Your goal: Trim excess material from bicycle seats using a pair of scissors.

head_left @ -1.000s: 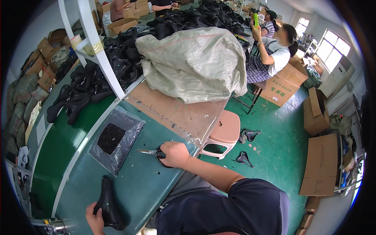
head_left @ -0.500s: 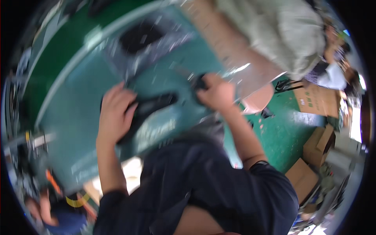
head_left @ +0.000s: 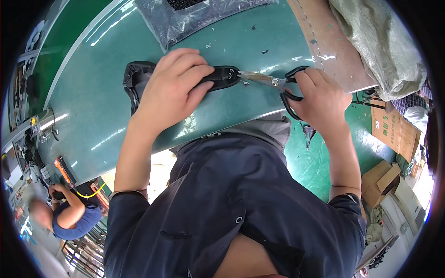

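A long black piece with folded-over edges (head_left: 225, 78) lies on the green table (head_left: 92, 106), wider at its left end and narrow and rounded at its right. My left hand (head_left: 174, 88) is closed over its middle and hides that part. In my right hand (head_left: 320, 97) are scissors (head_left: 262, 78) with black handles, fingers through the loops. Their metal blades point left, and the tips meet the piece's rounded right end. Whether the tips are biting into it is too small to tell. A small dark scrap (head_left: 245, 83) lies just below the tips.
A clear plastic bag (head_left: 199, 21) with black contents lies at the table's far side. Brown sheet material (head_left: 340, 60) and a pale woven sack (head_left: 378, 46) cover the right end. Cardboard boxes (head_left: 380, 183) stand on the floor at right. Another person (head_left: 76, 213) sits at lower left.
The scissors, earlier apart from the black piece, now have their tips at its right end. The piece has turned to lie more level, my left hand over its middle. The view has shifted and sharpened.
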`<action>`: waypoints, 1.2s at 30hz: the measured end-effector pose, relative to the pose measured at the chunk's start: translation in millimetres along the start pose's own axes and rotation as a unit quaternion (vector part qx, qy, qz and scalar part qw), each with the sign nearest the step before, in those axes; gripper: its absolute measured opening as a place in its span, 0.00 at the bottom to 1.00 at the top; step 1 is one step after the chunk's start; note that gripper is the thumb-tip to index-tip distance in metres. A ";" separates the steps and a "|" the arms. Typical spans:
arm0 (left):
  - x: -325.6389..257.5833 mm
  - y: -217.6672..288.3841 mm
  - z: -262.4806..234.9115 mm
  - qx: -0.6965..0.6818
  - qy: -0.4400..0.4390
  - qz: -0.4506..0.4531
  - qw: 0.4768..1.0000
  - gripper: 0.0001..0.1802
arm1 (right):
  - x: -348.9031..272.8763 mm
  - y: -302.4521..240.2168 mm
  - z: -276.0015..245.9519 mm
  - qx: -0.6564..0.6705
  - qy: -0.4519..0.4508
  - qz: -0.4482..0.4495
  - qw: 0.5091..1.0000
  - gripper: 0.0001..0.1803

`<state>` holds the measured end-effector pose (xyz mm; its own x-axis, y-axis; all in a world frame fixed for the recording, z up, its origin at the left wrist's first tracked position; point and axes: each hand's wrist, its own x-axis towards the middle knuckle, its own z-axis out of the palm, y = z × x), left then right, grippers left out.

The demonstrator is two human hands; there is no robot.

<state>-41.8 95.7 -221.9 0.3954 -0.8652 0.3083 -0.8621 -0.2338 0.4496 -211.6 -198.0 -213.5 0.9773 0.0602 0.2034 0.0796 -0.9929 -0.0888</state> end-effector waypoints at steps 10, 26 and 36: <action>30.0 -6.5 33.8 -0.068 -0.040 0.041 0.996 0.13 | 7.2 14.9 -11.1 -0.027 -0.031 -0.037 0.998 0.18; 29.0 -20.6 44.3 -0.184 -0.021 0.008 0.983 0.09 | 32.7 6.0 -11.0 -0.099 -0.049 -0.121 0.987 0.06; 28.8 -23.1 46.3 -0.174 -0.016 0.022 0.984 0.08 | 39.4 1.1 -21.0 -0.116 -0.058 -0.130 0.983 0.05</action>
<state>-25.1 55.6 -262.2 0.3452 -0.8863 0.3088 -0.7149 -0.0351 0.6984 -177.1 -199.0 -185.1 0.9465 0.3135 0.0764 0.2962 -0.9381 0.1792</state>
